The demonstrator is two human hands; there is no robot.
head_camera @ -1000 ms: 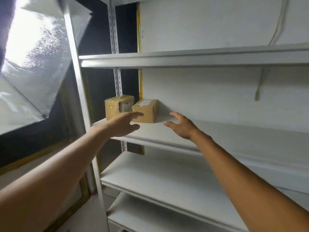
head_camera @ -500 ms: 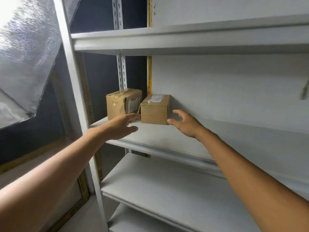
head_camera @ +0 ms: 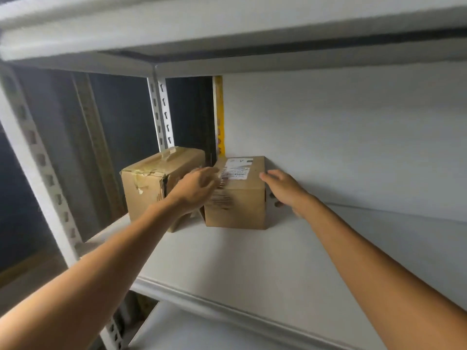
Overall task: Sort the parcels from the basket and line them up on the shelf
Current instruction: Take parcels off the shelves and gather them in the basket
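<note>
Dim, soft indoor light leaves the white shelf board (head_camera: 252, 261) grey, and the space behind the left upright (head_camera: 38, 173) is near black. Motion blur smears the left grip (head_camera: 195, 188), the print on the labelled parcel (head_camera: 237, 198) and the upper shelf (head_camera: 227, 26). Wide-angle distortion bows the lines near the frame edges.

left parcel (head_camera: 144, 193) and right parcel (head_camera: 242, 208) brown (white label (head_camera: 237, 168), black print); shelf (head_camera: 252, 261) white; strip (head_camera: 218, 114) yellow.
</note>
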